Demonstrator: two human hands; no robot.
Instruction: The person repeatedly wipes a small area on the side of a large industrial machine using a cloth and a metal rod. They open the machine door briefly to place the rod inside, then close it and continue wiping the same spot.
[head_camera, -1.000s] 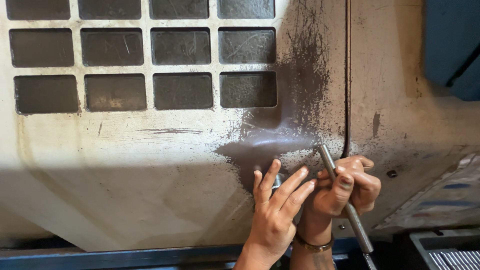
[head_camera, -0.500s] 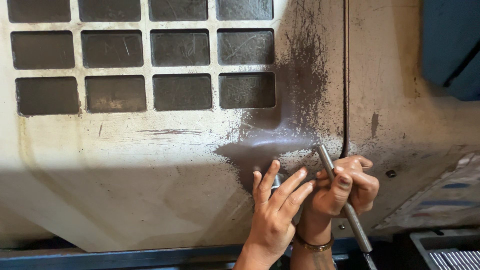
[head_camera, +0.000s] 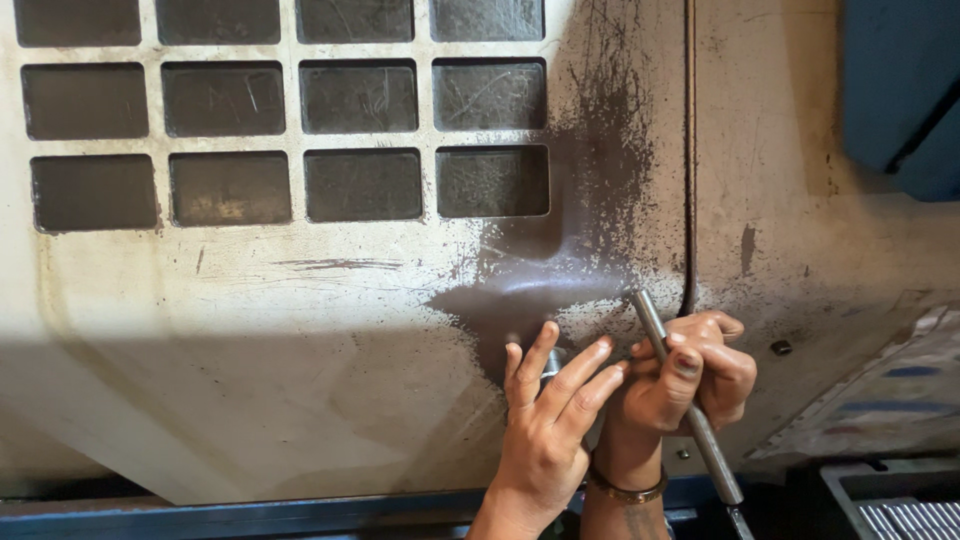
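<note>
A worn, cream-painted machine panel (head_camera: 250, 340) fills the view, its upper part cut by rows of dark rectangular recesses (head_camera: 360, 185), its paint scraped down to bare brownish metal in a patch (head_camera: 590, 230) that runs from the right of the recesses down toward the hands; a dark vertical seam (head_camera: 688, 150) divides it from the next panel, where a small bolt head (head_camera: 781, 347) sits, and a blue housing (head_camera: 900, 90) shows at the upper right. Almost nothing has shifted over the last second: both hands sit at the same spot on the panel, in the same poses, and the view has only drifted a touch. The right hand (head_camera: 685, 385) is clenched round a slim metal rod (head_camera: 690, 410), which slants from its tip near the foot of the seam down and to the right, past the wrist with its thin bracelet (head_camera: 625, 490). The left hand (head_camera: 545, 440) lies against the panel just beside it with its fingers (head_camera: 570, 380) spread and released, their tips over a small grey metal part (head_camera: 552, 362) that is mostly hidden; I cannot tell whether they pinch it or only rest on it. Judging from this stillness, the work at that spot is held steady rather than advancing, the rod gripped but not visibly turned or swung.
</note>
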